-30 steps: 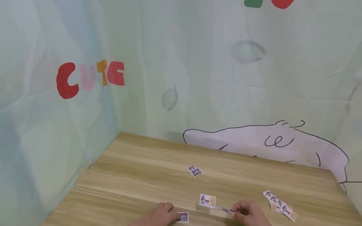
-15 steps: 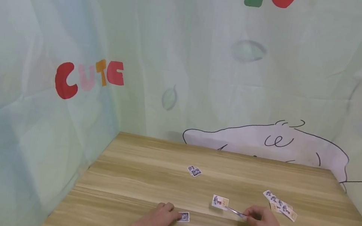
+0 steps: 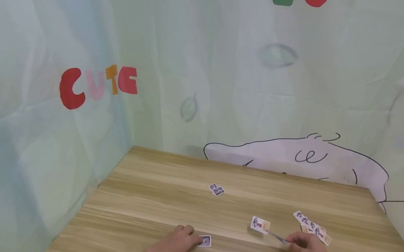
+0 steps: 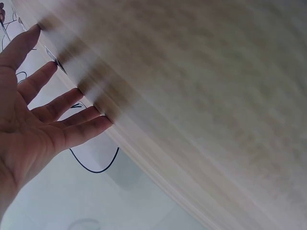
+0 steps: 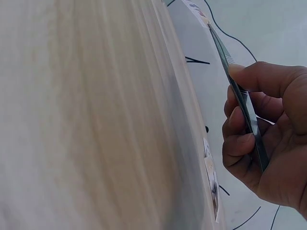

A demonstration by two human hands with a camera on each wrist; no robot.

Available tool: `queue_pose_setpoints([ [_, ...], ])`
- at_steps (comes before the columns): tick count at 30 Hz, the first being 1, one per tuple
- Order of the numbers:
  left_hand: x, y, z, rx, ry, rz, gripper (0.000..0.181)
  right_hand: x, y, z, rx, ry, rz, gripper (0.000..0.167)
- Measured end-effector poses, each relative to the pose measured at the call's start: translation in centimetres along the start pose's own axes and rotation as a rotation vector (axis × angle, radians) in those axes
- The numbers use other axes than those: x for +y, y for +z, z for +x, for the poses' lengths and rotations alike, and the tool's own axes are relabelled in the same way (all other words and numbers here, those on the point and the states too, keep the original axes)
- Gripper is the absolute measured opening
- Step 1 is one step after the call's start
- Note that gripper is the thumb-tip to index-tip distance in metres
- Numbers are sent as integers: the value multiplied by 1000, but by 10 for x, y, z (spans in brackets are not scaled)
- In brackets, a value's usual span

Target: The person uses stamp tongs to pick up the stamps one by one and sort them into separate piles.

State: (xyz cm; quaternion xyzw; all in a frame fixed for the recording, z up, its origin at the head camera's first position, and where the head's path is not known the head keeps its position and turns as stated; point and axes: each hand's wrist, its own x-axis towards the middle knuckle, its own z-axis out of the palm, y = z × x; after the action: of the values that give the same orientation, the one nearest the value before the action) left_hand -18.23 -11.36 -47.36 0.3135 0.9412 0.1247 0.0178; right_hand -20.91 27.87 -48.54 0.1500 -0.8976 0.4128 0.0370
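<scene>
My right hand (image 3: 309, 250) pinches a pair of metal tweezers (image 5: 244, 103) between thumb and fingers. The tweezers' tips grip the edge of a small printed stamp (image 3: 260, 224), raised off the table with its shadow beneath. My left hand (image 3: 177, 247) rests on the table with its fingers spread and fairly straight, as the left wrist view shows. One of its fingertips touches a small dark-pictured stamp (image 3: 204, 240) lying flat. To the right of the raised stamp lies an overlapping group of similar printed stamps (image 3: 312, 228), close to my right hand.
Two small dark stamps (image 3: 217, 190) overlap farther back on the wooden table (image 3: 154, 204). A printed cloth backdrop (image 3: 230, 83) rises along the table's back and left edges.
The tweezers and the stamp in them have moved right, toward the group of stamps, and the stamp has come up off the table. The left hand stays in place.
</scene>
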Motion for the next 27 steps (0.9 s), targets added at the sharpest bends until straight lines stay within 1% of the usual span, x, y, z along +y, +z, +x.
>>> queue_pose_setpoints([
  [3,0,-1,0,-2,-3,-4,53,3,-2,-2,28,-13,-2,10],
  [5,0,-1,0,-4,-5,-4,53,4,-4,-4,43,-5,2,10],
  [11,0,-2,-1,-19,-10,-16,54,7,-9,-10,71,87,2,11],
  [15,1,-3,-1,-32,-8,-24,54,8,-13,-15,87,124,-9,11],
  [18,1,-3,-1,-33,-5,-20,54,10,-16,-19,84,158,0,11],
  [23,1,-3,0,-15,3,-1,55,16,-26,-26,69,241,4,13],
  [27,1,-3,1,-10,9,3,54,23,-34,-30,64,252,-40,13],
])
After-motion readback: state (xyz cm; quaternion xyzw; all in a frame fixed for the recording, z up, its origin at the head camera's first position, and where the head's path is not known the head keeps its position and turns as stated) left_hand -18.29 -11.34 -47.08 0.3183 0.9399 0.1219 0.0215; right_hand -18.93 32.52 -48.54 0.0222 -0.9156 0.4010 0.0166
